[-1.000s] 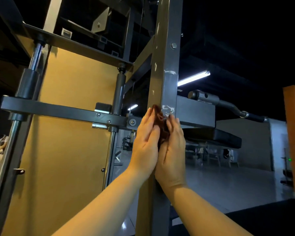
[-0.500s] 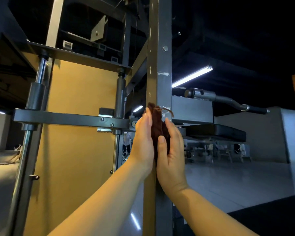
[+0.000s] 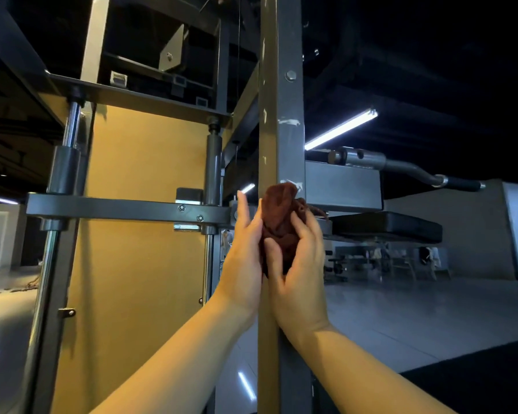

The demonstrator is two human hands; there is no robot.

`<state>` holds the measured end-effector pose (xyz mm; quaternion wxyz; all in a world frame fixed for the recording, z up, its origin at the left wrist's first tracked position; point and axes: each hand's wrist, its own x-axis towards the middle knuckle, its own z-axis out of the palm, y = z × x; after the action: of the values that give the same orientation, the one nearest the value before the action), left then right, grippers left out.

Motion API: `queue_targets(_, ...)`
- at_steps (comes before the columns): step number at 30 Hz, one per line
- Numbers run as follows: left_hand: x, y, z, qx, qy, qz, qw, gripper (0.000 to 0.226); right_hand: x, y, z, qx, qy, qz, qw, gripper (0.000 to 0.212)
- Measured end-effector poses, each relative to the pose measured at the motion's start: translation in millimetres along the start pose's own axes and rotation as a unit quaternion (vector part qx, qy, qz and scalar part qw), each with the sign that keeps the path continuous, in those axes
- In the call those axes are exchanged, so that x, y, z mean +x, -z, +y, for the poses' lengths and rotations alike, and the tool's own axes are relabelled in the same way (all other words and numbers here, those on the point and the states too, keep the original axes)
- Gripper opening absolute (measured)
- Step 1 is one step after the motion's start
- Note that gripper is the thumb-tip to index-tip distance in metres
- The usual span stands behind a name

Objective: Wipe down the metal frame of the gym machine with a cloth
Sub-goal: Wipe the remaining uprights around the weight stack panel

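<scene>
Head view: we press a bunched reddish-brown cloth (image 3: 280, 216) against the grey upright post (image 3: 281, 100) of the gym machine's frame, level with the crossbar (image 3: 117, 209) on its left. Our right hand (image 3: 299, 276) curls thumb and fingers round the cloth, while our left hand (image 3: 245, 258) lies beside it, fingers straight against the post's left face.

Dim gym hall, steel machine frame (image 3: 290, 144), padded bench (image 3: 386, 227), grip handle (image 3: 461, 184), chrome guide rods (image 3: 71, 124).

Cloth (image 3: 280, 222) against post (image 3: 281, 130), between left hand (image 3: 243, 264) and right hand (image 3: 299, 276); bench (image 3: 386, 227) seemingly behind.
</scene>
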<state>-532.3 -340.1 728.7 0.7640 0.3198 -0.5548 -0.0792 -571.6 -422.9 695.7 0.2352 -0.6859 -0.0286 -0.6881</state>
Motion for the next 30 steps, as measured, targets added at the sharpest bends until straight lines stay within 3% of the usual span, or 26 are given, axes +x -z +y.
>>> queue_targets(4,7.6,0.6,-6.1,0.047,-0.019,0.023,0.998,0.041,37.7,-2.2,-23.3,0.002,-0.006,-0.012,1.0,0.043)
queue_targets(7,9.0,-3.2,-15.4,0.007,-0.016,0.034,0.999,0.044,67.6,-3.2,-39.1,-0.01,0.043,-0.055,0.998,0.054)
queue_targets(10,9.3,0.2,-27.3,-0.021,-0.04,0.04,0.998,0.045,46.7,2.9,-22.4,0.009,0.071,-0.026,0.997,0.043)
queue_targets(13,14.2,-0.4,-42.5,0.01,-0.058,0.065,0.996,0.045,1.7,16.5,-0.3,0.074,0.041,0.031,0.996,0.042)
queue_targets(16,18.2,-3.7,-53.9,0.079,-0.078,0.075,0.991,0.05,-12.7,18.7,4.7,0.18,-0.022,0.025,0.983,0.039)
queue_targets(19,24.8,-1.2,-58.1,0.076,-0.071,0.097,0.99,0.053,19.9,15.7,-6.6,0.082,0.033,0.009,0.996,0.04)
queue_targets(24,54.6,0.1,-35.1,0.082,-0.009,0.105,0.991,0.047,83.3,12.8,-24.6,0.064,0.036,0.011,0.997,0.047)
queue_targets(30,47.5,-10.4,-18.2,0.092,0.09,0.116,0.985,0.064,26.3,25.7,-3.4,-0.119,-0.02,-0.029,0.992,0.054)
